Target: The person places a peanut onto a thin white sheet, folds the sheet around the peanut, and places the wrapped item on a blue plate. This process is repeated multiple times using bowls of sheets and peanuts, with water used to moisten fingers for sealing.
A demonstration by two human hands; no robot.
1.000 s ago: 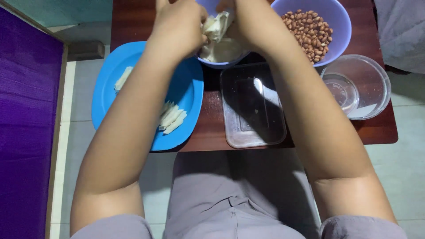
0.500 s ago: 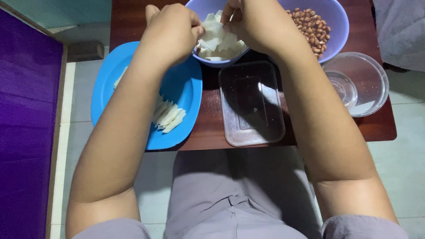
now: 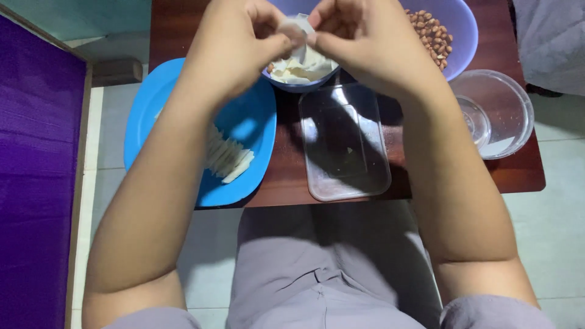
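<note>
1. Head view: We pinch a white wrapper strip [image 3: 297, 31] between our left hand [image 3: 234, 45] and right hand [image 3: 365, 42], fingers closed narrowly on it, right above the small bowl [image 3: 301, 84] of white pieces.
2. Just right of that bowl sits the peanut bowl [image 3: 454, 36]; just below it, a clear container [image 3: 344, 143]; left of it, a blue plate [image 3: 244, 131] on the desk [image 3: 524, 176].

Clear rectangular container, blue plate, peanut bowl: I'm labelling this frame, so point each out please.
clear rectangular container [image 3: 344, 143], head view, its bare floor.
blue plate [image 3: 247, 131], head view, bare surface.
peanut bowl [image 3: 460, 27], head view, right inner wall.
</note>
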